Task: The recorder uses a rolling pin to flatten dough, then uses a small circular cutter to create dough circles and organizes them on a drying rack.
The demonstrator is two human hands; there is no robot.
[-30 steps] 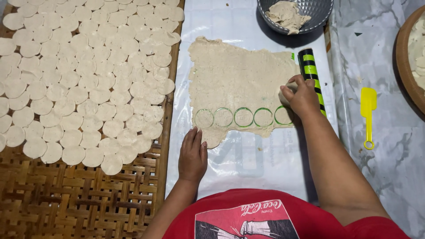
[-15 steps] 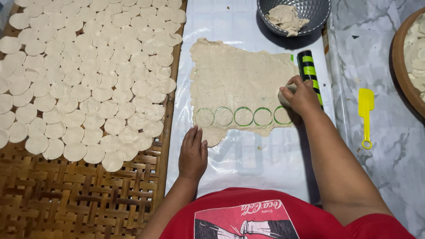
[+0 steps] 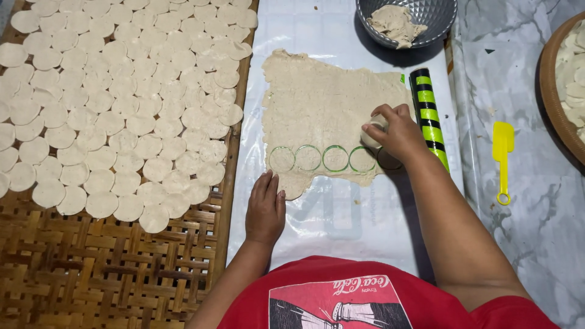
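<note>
A flat sheet of pale dough (image 3: pixel 329 103) lies on a clear plastic mat (image 3: pixel 347 213). Along its near edge runs a row of several cut circles (image 3: pixel 322 158) with green outlines showing through. My right hand (image 3: pixel 393 134) is closed on a small round cutter (image 3: pixel 373 135) pressed on the dough at the right end of that row. My left hand (image 3: pixel 265 207) rests flat on the mat, fingers apart, just below the dough's near left corner.
A woven bamboo tray (image 3: pixel 109 268) at the left holds many cut dough rounds (image 3: pixel 122 97). A black and green striped rolling pin (image 3: pixel 428 113) lies right of the dough. A grey bowl (image 3: pixel 426 30) with dough scraps sits behind. A yellow scraper (image 3: pixel 503 158) and a brown tray (image 3: pixel 554 103) are at the right.
My right hand has shifted slightly up from the row's right end with the cutter. My left hand has stayed put.
</note>
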